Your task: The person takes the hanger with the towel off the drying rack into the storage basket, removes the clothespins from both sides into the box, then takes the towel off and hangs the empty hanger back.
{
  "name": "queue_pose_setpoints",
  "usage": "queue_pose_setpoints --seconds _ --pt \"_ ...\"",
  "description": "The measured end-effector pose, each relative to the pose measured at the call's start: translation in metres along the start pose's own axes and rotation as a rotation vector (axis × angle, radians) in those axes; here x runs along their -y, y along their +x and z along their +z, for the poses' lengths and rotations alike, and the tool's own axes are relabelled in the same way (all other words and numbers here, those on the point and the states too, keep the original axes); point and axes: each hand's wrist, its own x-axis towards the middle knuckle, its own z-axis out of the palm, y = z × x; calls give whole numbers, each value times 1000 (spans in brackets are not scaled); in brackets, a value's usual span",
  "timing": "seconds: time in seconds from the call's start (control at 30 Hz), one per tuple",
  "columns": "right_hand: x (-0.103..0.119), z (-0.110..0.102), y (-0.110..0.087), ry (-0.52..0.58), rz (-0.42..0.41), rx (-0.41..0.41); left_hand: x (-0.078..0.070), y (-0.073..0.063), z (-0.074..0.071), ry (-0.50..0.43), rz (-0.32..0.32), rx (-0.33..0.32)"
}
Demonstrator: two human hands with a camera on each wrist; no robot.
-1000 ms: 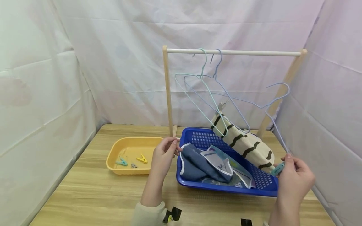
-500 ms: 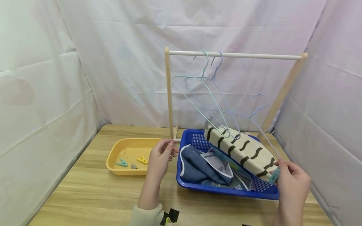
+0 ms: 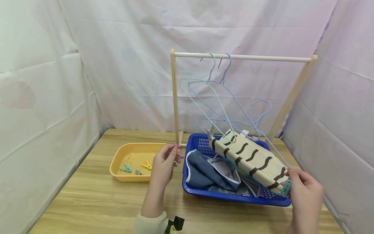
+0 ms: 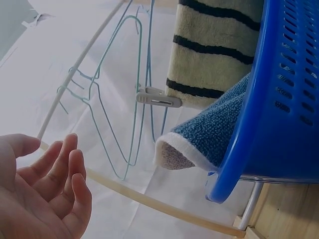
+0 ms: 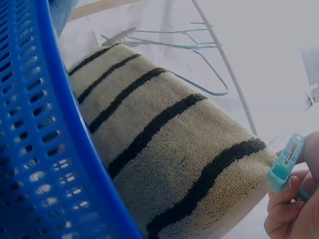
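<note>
One striped towel (image 3: 251, 159) slants across the right part of the blue basket (image 3: 233, 197), between the two hands but much nearer the right. Its near end meets the right hand (image 3: 308, 191), whose thumb and fingers pinch the corner of a blue hanger (image 3: 274, 149); a teal clip (image 3: 286, 188) sits on the towel right beside those fingertips. At the far left end is a grey clip (image 4: 158, 98).

The left hand (image 3: 165, 161) holds nothing, fingers loosely bent (the left wrist view shows its palm plainly), near the basket's left edge and apart from the towel. Dark blue cloth (image 3: 204, 172) lies between them. Two more hangers (image 3: 209, 77) hang on the rack (image 3: 271, 58) behind.
</note>
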Motion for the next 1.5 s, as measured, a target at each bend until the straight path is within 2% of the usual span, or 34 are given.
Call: queue_pose_setpoints --seconds 0.17,0.3,0.4,0.53,0.73,0.9,1.1,1.2,1.27,1.5 --pt "-1 -11 -1 27 37 9 2 0 1 -5 6 8" --pt "-4 -18 2 21 32 0 1 1 3 -10 5 14" --pt "-5 -23 7 17 31 6 0 1 7 -5 18 31" --pt "-7 -30 11 31 73 35 -2 0 11 11 37 60" --pt "-8 -36 17 31 107 12 -6 0 15 15 44 81" --pt "-12 -38 21 31 80 -18 -9 1 17 -14 37 101" --pt "-17 -38 25 14 -8 -65 -10 2 17 -3 46 97" --pt "-22 -38 27 3 -87 -77 -9 3 16 3 49 96" --pt "-26 -38 28 -15 -169 -85 -10 2 17 3 47 96" --pt "-38 -38 31 -104 -606 -95 -7 2 19 2 38 103"
